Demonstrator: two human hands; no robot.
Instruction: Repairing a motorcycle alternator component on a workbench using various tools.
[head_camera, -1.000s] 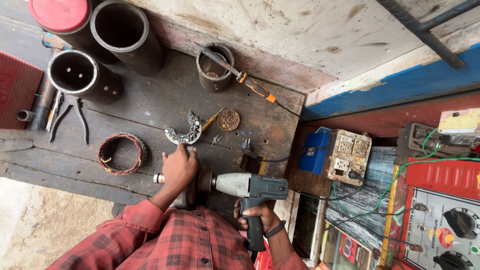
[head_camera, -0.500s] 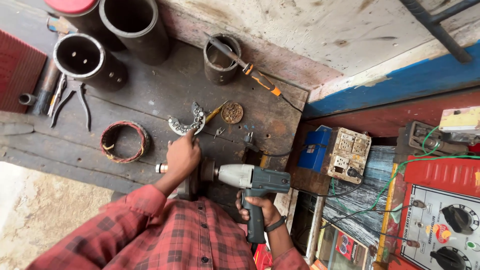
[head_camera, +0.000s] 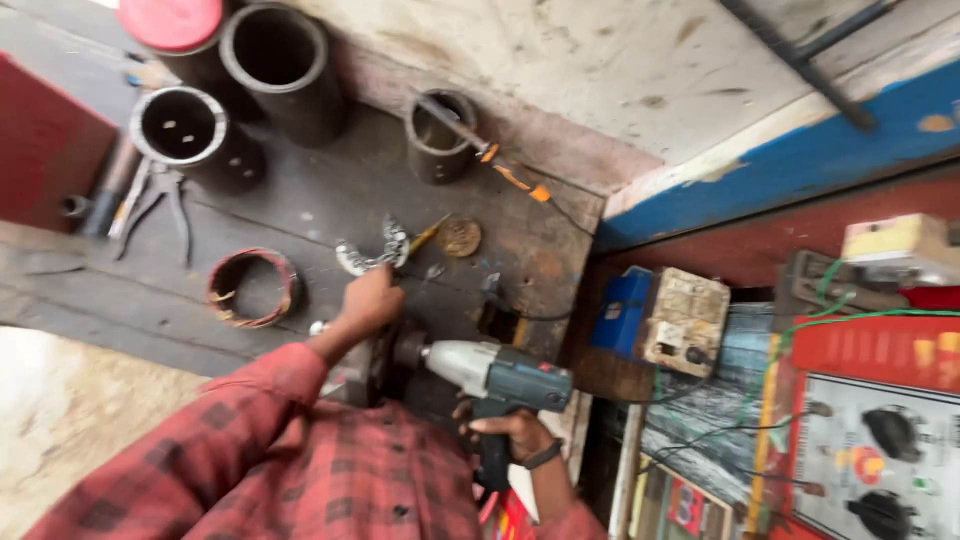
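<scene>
Right hand grips drill at surface edge, left hand clenched on dark part at its nose; a weak hold could let the part spin.

- A repair workshop: a worn, stained dark wooden workbench carries heavy grey steel pipe sections.
- Metal pliers lie beside them.
- A red panel with black dials stands alongside.

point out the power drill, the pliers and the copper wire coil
power drill (head_camera: 500, 372): head view, on the dark green body above the handle.
pliers (head_camera: 160, 200): head view, on the handles near the pivot.
copper wire coil (head_camera: 287, 283): head view, on the ring's right rim.
</scene>
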